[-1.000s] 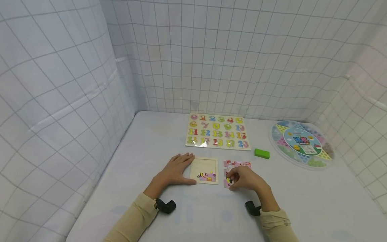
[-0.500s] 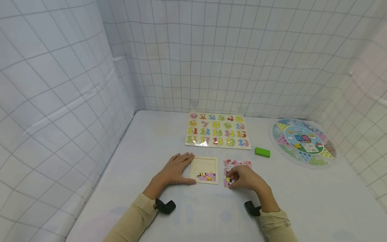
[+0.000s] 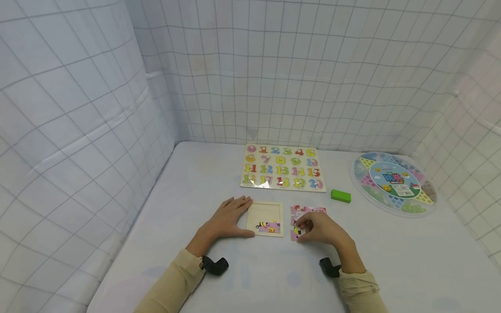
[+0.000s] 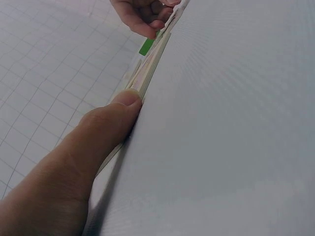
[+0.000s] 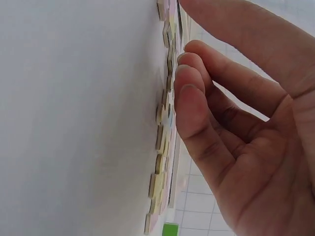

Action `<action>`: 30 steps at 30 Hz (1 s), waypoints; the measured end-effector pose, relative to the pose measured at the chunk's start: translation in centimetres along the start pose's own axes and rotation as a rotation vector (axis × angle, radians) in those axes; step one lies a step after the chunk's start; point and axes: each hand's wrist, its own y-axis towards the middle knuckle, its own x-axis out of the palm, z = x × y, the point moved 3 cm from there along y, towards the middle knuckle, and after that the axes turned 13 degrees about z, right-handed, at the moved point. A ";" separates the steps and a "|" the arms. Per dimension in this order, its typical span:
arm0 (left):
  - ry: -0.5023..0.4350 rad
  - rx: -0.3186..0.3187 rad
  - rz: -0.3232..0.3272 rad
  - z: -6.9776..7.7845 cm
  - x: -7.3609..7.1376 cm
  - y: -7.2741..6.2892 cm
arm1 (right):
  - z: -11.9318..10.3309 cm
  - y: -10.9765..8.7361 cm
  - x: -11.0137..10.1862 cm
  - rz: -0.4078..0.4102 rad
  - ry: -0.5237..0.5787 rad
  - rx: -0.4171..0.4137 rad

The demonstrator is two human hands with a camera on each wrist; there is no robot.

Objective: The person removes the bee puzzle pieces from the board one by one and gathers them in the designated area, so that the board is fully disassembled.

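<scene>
In the head view my left hand [image 3: 231, 221] lies with fingers spread along the left side of a square wooden puzzle tray [image 3: 281, 217]. Its thumb rests at the tray's lower left corner, as the left wrist view also shows. A few joined pink and yellow jigsaw pieces [image 3: 272, 227] lie in the tray's lower right part. Just right of it, more jigsaw pieces [image 3: 309, 209] lie flat in a block on the table. My right hand [image 3: 321, 228] bends over them, partly hiding them. In the right wrist view its bent fingertips [image 5: 192, 105] are right at the pieces' surface, thumb apart.
Behind the tray lies a number puzzle board [image 3: 282, 168]. A green block [image 3: 341, 196] is to its right, and a round game board [image 3: 395, 184] under clear plastic lies farther right. Grid-patterned cloth walls [image 3: 274, 78] enclose the white table [image 3: 203, 174] at the back and sides.
The head view has shifted slightly. My left hand stays at the tray's side, and my right hand keeps nearly the same place over the jigsaw pieces.
</scene>
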 end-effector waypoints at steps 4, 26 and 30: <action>-0.002 0.004 0.010 0.0 -0.1 0.1 | -0.3 0.2 -0.2 -0.002 0.016 -0.002; -0.024 0.000 0.006 -0.1 -0.2 -0.1 | -6.2 4.3 4.8 -0.086 -0.024 -0.137; -0.023 0.002 0.001 0.1 -0.1 0.0 | -6.5 4.4 5.0 -0.083 -0.050 -0.132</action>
